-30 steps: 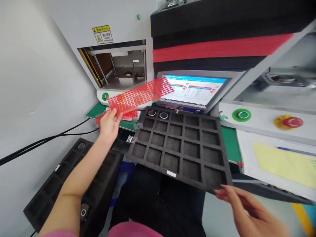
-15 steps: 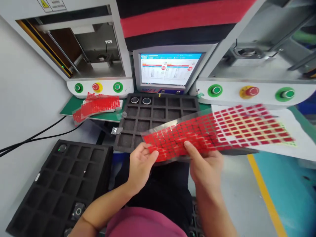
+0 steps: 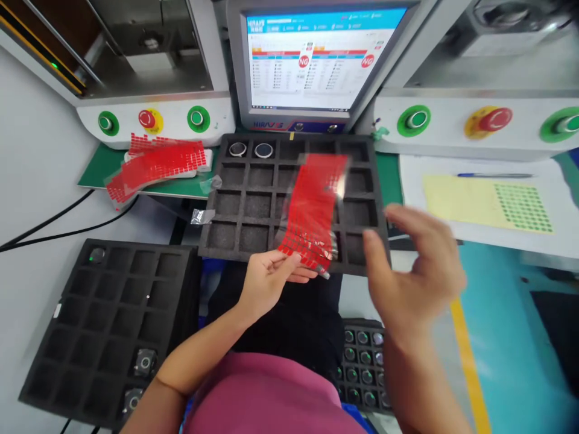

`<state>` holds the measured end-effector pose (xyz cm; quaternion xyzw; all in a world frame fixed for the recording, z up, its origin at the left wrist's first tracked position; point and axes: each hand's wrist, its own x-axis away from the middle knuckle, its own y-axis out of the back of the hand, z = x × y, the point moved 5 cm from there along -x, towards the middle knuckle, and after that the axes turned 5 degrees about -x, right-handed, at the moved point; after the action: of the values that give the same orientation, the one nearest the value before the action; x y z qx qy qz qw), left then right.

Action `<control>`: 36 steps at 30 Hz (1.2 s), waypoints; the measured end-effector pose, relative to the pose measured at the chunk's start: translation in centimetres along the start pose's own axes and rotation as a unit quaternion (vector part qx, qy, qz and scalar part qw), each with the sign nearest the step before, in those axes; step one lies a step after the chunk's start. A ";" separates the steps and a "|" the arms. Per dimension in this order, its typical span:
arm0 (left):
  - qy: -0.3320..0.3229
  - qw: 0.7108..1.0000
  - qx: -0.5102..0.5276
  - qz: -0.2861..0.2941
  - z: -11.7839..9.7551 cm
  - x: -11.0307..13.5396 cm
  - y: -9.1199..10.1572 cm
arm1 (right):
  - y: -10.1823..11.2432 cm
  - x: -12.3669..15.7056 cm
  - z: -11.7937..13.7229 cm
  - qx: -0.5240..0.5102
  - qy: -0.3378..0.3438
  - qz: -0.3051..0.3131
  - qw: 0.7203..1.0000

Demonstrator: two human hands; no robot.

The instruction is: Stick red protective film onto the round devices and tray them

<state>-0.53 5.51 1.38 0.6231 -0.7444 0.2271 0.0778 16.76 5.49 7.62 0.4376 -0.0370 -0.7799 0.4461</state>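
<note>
While pinched by left hand [image 3: 266, 278] — red sticker sheet [image 3: 314, 208], glossy, curled.

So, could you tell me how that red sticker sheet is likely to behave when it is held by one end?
Probably floppy: the red sticker sheet, pinched at its near end by the left hand, curves along its length. Likely light, since two fingertips carry it. Its glossy glare hints that it may be slippery.

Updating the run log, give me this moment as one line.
left hand: grips red sticker sheet | right hand: open, off sheet | under sheet: black foam tray | monitor: NG flags
</note>
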 end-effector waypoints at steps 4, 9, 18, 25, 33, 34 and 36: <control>-0.011 1.000 0.010 0.009 0.6 -0.4 -0.7 | -1.0 2.5 2.7 -0.010 0.082 0.125 0.989; -0.046 0.998 -0.010 0.036 -0.2 0.0 -1.1 | -2.1 3.2 2.7 -0.030 0.085 0.156 0.984; -0.093 0.980 -0.177 0.012 -0.6 1.0 -0.2 | -1.7 3.0 3.0 -0.026 0.097 0.178 0.979; -0.097 0.973 -0.210 0.013 -0.7 1.2 -0.5 | -1.2 3.1 3.2 -0.007 0.119 0.159 0.980; -0.097 0.978 -0.182 -0.006 -0.8 1.2 -0.4 | -1.2 3.5 3.9 0.019 0.149 0.148 0.978; -0.097 0.981 -0.170 -0.012 -0.8 1.2 -0.4 | -1.1 3.6 4.3 0.030 0.160 0.147 0.976; -0.094 0.987 -0.131 -0.016 -0.6 1.1 -0.4 | -0.8 3.9 4.7 0.036 0.169 0.156 0.973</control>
<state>-0.49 4.75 2.48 0.6379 -0.7617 0.0663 0.0919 12.01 1.55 7.68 0.5679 -0.0566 -0.6136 0.5457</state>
